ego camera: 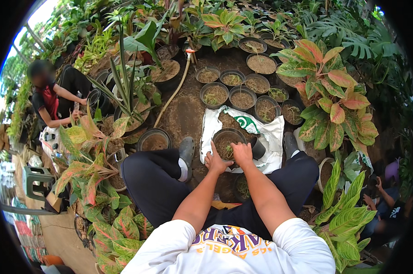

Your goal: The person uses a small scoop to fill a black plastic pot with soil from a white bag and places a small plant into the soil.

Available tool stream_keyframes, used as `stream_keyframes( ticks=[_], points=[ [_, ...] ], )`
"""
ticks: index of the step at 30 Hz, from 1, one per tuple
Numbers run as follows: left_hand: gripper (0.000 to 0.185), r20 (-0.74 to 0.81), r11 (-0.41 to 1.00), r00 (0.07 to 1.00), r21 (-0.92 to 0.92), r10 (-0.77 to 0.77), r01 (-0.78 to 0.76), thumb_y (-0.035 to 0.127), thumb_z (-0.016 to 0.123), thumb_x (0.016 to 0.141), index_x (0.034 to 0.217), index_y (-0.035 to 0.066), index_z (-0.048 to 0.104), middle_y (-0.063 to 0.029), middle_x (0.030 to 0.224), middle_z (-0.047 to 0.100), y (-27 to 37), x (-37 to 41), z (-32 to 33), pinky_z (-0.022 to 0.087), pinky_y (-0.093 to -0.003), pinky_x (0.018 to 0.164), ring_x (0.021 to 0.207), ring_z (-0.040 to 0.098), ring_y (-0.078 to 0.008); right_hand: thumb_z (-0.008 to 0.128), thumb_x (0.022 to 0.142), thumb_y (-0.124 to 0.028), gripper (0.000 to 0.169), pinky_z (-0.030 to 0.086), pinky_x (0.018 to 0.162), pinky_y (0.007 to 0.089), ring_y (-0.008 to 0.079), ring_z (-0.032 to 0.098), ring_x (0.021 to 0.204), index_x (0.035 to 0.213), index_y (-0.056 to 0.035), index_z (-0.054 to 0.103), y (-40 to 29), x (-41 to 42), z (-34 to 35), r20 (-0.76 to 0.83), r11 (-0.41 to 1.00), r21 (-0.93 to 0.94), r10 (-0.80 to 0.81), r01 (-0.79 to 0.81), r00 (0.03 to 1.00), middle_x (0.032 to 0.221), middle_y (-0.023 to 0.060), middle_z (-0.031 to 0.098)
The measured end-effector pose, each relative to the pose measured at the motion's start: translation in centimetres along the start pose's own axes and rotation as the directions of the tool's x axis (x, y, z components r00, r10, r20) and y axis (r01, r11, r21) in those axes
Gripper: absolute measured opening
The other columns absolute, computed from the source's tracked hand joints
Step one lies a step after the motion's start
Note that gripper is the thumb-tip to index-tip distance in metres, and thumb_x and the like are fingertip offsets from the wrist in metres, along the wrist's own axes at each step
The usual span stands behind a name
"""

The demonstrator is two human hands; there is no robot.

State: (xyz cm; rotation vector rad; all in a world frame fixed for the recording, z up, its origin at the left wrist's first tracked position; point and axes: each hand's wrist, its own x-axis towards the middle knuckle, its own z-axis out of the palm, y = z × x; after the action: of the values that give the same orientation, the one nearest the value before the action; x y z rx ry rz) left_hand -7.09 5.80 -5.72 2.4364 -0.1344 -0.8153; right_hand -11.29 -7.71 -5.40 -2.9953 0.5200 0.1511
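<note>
A round black plastic pot (227, 133) of brown potting mix stands on an opened white sack (275, 132) between my feet. Thin green seedlings (229, 151) show inside it, close to my fingers. My left hand (216, 161) cups the pot's near left side, its index finger along the rim. Over the near right rim, my right hand (242, 153) has its fingers curled down by the seedlings; whether they pinch a stem is hidden. Just right of that hand, a smaller black pot (258, 149) lies tilted on the sack. Loose potting mix (228, 120) covers the sack beyond the pot.
Several black pots with seedlings (242, 99) stand close together beyond the sack. A hose (174, 94) runs along the ground to the left, near a soil-filled pot (155, 141). Large aglaonema plants (333, 89) flank the spot. Another person (52, 97) sits at left beside stacked pots.
</note>
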Motion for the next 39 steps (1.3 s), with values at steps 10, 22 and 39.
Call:
stream_keyframes(
  ticks=[10, 22, 39],
  points=[
    [0.153, -0.003, 1.000, 1.000, -0.021, 0.009, -0.009, 0.036, 0.098, 0.062, 0.160, 0.034, -0.020, -0.0243, 0.157, 0.025, -0.4, 0.4, 0.0, 0.025, -0.0558, 0.117, 0.144, 0.027, -0.0426, 0.062, 0.088, -0.013, 0.014, 0.046, 0.089, 0.0465, 0.0270, 0.068, 0.095, 0.092, -0.0154, 0.075, -0.7, 1.0, 1.2, -0.112, 0.999, 0.037, -0.001, 0.005, 0.994, 0.098, 0.0086, 0.070],
    [0.152, 0.046, 0.996, 0.999, -0.092, 0.004, 0.000, 0.032, 0.098, 0.062, 0.161, 0.035, -0.017, -0.0251, 0.159, 0.022, -0.2, 0.4, -0.7, 0.026, -0.0595, 0.117, 0.148, 0.020, -0.0444, 0.066, 0.081, -0.008, 0.021, 0.047, 0.091, 0.0464, 0.0306, 0.067, 0.104, 0.099, -0.0120, 0.076, -1.2, 2.4, 2.2, 0.060, 0.999, 0.018, 0.030, -0.031, 0.998, 0.104, 0.0111, 0.068],
    [0.152, -0.036, 0.999, 0.999, 0.030, 0.032, -0.031, 0.036, 0.099, 0.059, 0.162, 0.029, -0.013, -0.0252, 0.156, 0.024, 0.0, -0.4, -1.1, 0.027, -0.0570, 0.116, 0.144, 0.026, -0.0443, 0.086, 0.080, -0.034, 0.050, 0.054, 0.077, 0.0364, 0.0221, 0.063, 0.077, 0.117, -0.0042, 0.069, 2.3, 3.1, -5.3, -0.194, 0.602, 0.798, 0.287, -0.020, 0.938, 0.107, 0.0126, 0.060]
  ],
)
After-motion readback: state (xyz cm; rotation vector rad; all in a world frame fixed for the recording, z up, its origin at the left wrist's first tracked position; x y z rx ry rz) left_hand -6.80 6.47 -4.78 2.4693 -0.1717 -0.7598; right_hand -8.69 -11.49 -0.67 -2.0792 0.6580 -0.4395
